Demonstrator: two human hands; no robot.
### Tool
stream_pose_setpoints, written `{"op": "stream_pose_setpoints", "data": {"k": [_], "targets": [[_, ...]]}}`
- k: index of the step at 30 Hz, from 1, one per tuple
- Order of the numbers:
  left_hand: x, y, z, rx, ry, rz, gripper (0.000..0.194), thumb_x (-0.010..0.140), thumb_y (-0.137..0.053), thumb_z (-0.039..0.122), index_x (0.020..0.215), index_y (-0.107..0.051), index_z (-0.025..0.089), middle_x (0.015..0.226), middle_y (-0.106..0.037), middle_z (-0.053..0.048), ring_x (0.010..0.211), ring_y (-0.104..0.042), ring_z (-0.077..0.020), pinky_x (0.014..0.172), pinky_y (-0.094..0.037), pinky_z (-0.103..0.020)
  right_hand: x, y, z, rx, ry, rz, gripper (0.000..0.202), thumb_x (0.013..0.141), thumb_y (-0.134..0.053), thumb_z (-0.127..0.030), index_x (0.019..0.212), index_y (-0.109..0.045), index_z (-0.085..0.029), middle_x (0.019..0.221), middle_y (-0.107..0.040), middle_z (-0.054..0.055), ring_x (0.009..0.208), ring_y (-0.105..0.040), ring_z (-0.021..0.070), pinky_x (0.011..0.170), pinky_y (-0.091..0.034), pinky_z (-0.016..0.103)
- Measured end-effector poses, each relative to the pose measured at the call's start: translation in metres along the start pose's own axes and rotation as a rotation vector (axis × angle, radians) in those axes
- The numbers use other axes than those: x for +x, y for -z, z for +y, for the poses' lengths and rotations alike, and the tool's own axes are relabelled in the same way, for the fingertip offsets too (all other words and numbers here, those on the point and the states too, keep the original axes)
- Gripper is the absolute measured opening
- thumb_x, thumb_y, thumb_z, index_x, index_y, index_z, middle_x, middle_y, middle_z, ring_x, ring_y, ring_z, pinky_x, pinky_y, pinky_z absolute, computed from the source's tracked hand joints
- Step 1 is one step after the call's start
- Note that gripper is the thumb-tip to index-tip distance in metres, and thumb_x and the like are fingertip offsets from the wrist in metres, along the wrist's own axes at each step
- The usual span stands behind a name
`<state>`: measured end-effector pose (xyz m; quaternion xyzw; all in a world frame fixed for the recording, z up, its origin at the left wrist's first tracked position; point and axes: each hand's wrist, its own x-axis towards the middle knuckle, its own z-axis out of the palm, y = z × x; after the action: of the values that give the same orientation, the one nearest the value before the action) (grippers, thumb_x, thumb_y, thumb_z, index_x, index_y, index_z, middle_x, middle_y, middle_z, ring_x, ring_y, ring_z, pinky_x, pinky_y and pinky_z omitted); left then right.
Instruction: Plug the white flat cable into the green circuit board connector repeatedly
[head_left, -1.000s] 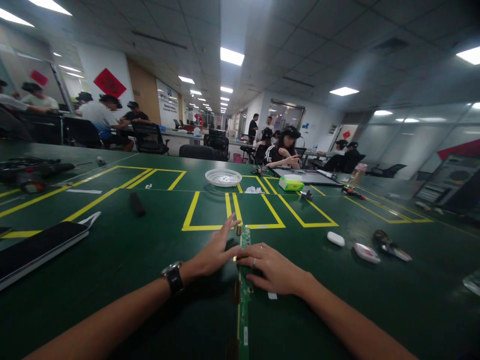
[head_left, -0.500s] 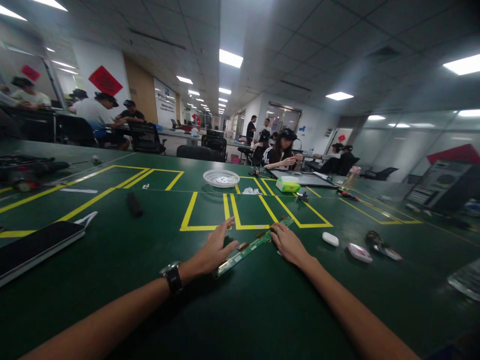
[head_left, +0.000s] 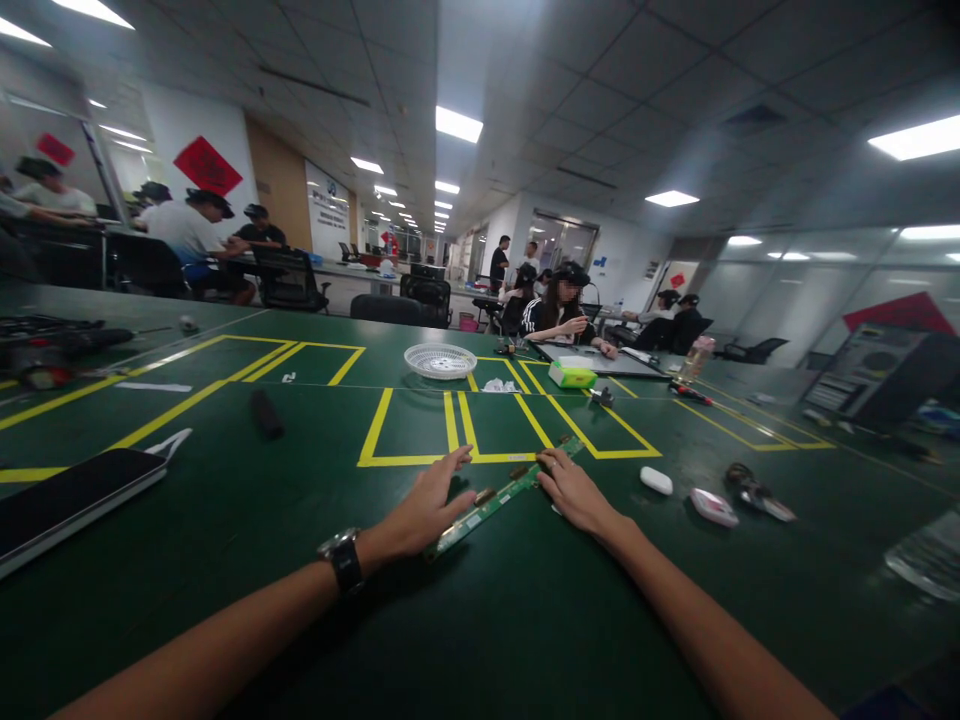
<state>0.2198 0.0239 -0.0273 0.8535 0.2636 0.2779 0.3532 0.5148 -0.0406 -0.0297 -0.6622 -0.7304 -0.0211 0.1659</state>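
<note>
A long narrow green circuit board (head_left: 491,507) lies slantwise on the dark green table (head_left: 360,640), its far end to the right. My left hand (head_left: 424,505) is at the board's near left end, fingers stretched out and apart, thumb over its edge. Around the board's far right part, my right hand (head_left: 574,490) has its fingers bent over the edge, closed on it. Yellow tape outlines (head_left: 420,460) mark the table just beyond both hands.
Farther back stand a white basket (head_left: 440,362) and a green box (head_left: 572,373). On the right lie a white case (head_left: 656,481), a pink-white case (head_left: 714,507) and a computer tower (head_left: 862,375). A dark flat device (head_left: 82,500) is at left; a person (head_left: 559,310) sits across.
The view has shifted very slightly. Both my hands and the board stay in nearly the same place. Across the table, the person's one hand has lowered toward the tabletop.
</note>
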Motion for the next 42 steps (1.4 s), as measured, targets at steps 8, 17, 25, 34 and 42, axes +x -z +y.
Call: {"op": "stream_pose_setpoints", "data": {"k": [8, 17, 25, 34, 42], "targets": [[0.001, -0.002, -0.006, 0.072, -0.042, -0.009, 0.063, 0.096, -0.048, 0.050, 0.150, -0.031, 0.023, 0.146, -0.046, -0.013, 0.130, -0.047, -0.0334, 0.108, -0.035, -0.052, 0.000, 0.000, 0.003, -0.030, 0.021, -0.068, 0.048, 0.100, -0.038, -0.033, 0.141, -0.047, -0.010, 0.143, -0.045, 0.017, 0.128, -0.049, 0.0250, 0.111, -0.036, 0.039], [0.000, 0.001, -0.003, 0.108, -0.027, -0.031, 0.058, 0.098, -0.045, 0.051, 0.146, -0.038, 0.021, 0.144, -0.047, -0.013, 0.130, -0.046, -0.0324, 0.108, -0.036, -0.050, -0.001, 0.009, -0.004, -0.114, -0.042, 0.023, 0.045, 0.102, -0.030, -0.033, 0.132, -0.058, -0.015, 0.139, -0.054, 0.014, 0.131, -0.046, 0.0256, 0.110, -0.034, 0.045], [0.004, 0.001, -0.003, 0.110, -0.055, -0.008, 0.039, 0.095, -0.046, 0.034, 0.132, -0.051, 0.022, 0.136, -0.054, -0.009, 0.127, -0.048, -0.0284, 0.108, -0.035, -0.047, -0.007, 0.027, -0.028, -0.055, 0.077, -0.141, 0.040, 0.100, -0.041, -0.036, 0.130, -0.061, -0.020, 0.138, -0.057, 0.012, 0.129, -0.049, 0.0277, 0.110, -0.030, 0.053], [-0.003, -0.004, -0.001, 0.346, -0.210, -0.143, 0.048, 0.094, -0.051, 0.045, 0.138, -0.049, 0.026, 0.142, -0.049, -0.009, 0.132, -0.041, -0.0313, 0.108, -0.030, -0.049, -0.024, 0.043, -0.101, 0.254, 0.565, -0.276, 0.029, 0.094, -0.053, -0.021, 0.119, -0.065, -0.024, 0.124, -0.066, 0.005, 0.117, -0.057, 0.0192, 0.104, -0.040, 0.037], [-0.004, -0.003, -0.002, 0.374, -0.232, -0.205, 0.071, 0.087, -0.057, 0.064, 0.146, -0.041, 0.030, 0.150, -0.040, -0.009, 0.136, -0.036, -0.0368, 0.110, -0.024, -0.056, -0.009, 0.042, -0.013, -0.211, -0.182, -0.063, 0.038, 0.086, -0.057, -0.027, 0.119, -0.065, -0.012, 0.117, -0.063, 0.019, 0.105, -0.060, 0.0322, 0.087, -0.047, 0.041]]}}
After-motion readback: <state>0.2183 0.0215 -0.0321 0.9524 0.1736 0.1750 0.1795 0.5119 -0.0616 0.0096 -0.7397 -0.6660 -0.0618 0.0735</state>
